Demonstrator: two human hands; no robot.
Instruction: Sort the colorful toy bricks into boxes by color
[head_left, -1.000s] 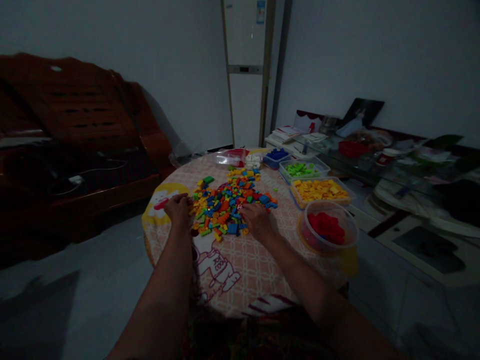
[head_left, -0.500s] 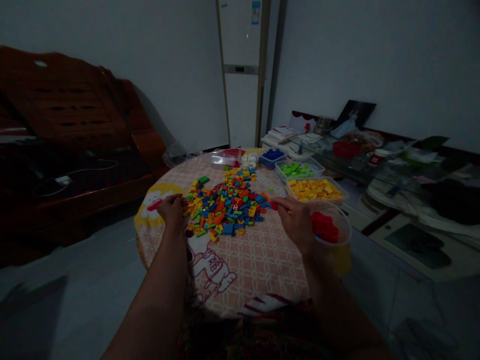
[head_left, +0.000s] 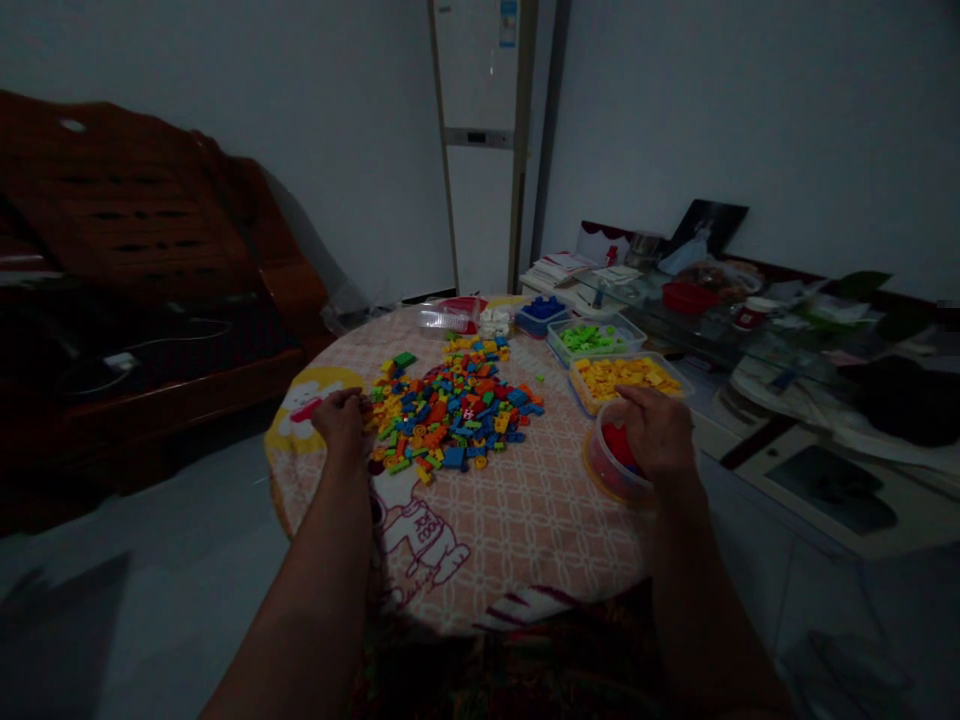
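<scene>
A broad heap of mixed blocks is spread on the cloth-covered surface, with red, blue, green, yellow and orange pieces jumbled together. The left hand is set at the heap's left edge, beside its yellow pieces. Its fingers are drawn narrowly together; whether a block is pinched between them cannot be told.

The right hand is held over the round tub, in which red pieces are seen through the opening and the clear wall. Its fingers are partly curled, and their tips are turned towards the tub's far side. Whether anything is held in them cannot be made out, as the palm side is hidden.

Beyond the tub, yellow pieces are gathered in a shallow box, green pieces in the next, and blue pieces in a smaller one. White pieces are grouped near the blue ones, beside a clear plastic container. A small green piece is seen lying apart, between heap and boxes.

By judgement, a good share is already separated by colour, yet much is left undone: the heap is large, and several colours are mixed throughout it.
</scene>
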